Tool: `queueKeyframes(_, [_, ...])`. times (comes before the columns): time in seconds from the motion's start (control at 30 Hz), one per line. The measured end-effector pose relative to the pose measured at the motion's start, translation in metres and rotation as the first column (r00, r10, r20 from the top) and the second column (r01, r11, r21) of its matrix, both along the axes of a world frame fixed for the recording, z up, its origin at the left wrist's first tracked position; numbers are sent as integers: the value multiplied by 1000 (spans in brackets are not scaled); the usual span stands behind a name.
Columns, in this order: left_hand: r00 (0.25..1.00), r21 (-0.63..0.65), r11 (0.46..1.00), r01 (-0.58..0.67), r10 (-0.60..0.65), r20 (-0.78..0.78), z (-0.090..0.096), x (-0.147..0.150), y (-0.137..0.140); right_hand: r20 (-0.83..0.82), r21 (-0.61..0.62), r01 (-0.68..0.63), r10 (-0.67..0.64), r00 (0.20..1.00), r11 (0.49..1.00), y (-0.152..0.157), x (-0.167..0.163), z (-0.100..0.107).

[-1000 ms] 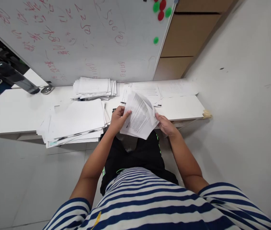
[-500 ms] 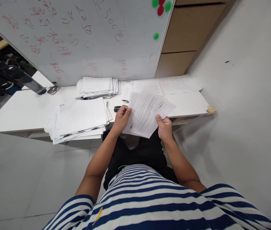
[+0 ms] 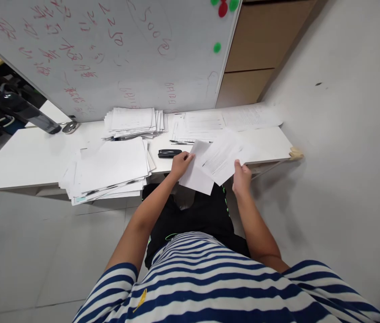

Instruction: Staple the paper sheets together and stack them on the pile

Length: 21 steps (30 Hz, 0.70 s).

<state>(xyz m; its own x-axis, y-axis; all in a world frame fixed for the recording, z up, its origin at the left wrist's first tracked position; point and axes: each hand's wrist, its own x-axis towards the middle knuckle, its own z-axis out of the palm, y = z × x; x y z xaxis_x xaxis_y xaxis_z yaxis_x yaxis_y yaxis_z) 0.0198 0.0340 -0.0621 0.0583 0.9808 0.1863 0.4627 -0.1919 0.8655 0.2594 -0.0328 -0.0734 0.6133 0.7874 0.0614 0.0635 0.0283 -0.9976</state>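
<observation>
My left hand (image 3: pixel 181 165) pinches the left edge of a mostly blank white sheet (image 3: pixel 196 176), which hangs partly over the desk's front edge. Between the thumb and fingers of my right hand (image 3: pixel 242 178) is a printed sheet (image 3: pixel 222 157), tilted and overlapping the upper right of the other sheet. A black stapler (image 3: pixel 169 154) lies on the desk just beyond my left hand. To the left, a thick pile of papers (image 3: pixel 112 166) juts over the front edge. Behind it sits a second paper stack (image 3: pixel 134 121).
Loose printed sheets (image 3: pixel 203 123) lie along the back of the white desk (image 3: pixel 24 157). A whiteboard (image 3: pixel 109 54) with red writing rises behind. A dark bottle (image 3: pixel 31 114) and a computer mouse (image 3: pixel 71 127) are at the left. The wall (image 3: pixel 338 134) closes off the right.
My right hand has moved right with the printed sheet, separating it from the sheet in my left hand. My left hand has shifted slightly right, and more of the stapler shows.
</observation>
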Motion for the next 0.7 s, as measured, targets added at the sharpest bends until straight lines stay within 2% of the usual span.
queueKeyframes(0.1, [987, 114, 993, -20, 37, -155, -23, 12, 13, -196, 103, 66, -44, 980, 993, 33, 10, 7])
queueKeyframes(0.17, [972, 200, 980, 7, 40, -233, -31, 15, 15, -335, 84, 19, 11, 942, 996, 68, 10, 21])
queueKeyframes(0.27, [955, 238, 969, 63, 10, -296, -37, 16, 12, -542, -1, -142, 119, 832, 990, 133, -1, 44])
queueKeyframes(0.37, [946, 231, 972, 46, 31, -322, -39, 15, 11, -712, -50, -316, 189, 676, 947, 193, -20, 64])
queueKeyframes(0.43, [941, 227, 973, 32, 47, -335, -39, 16, 11, -774, -36, -386, 218, 594, 922, 220, -34, 73])
queueKeyframes(0.47, [939, 225, 974, 29, 50, -340, -40, 16, 12, -778, -24, -388, 227, 585, 921, 229, -40, 75])
queueKeyframes(0.53, [938, 223, 975, 23, 56, -342, -42, 17, 13, -745, -25, -346, 213, 632, 938, 237, -52, 76])
queueKeyframes(0.6, [939, 224, 975, 15, 63, -338, -43, 18, 14, -699, -90, -297, 153, 698, 951, 236, -60, 71])
queueKeyframes(0.7, [940, 223, 975, 0, 76, -332, -45, 18, 14, -672, -184, -297, 101, 734, 937, 233, -68, 62])
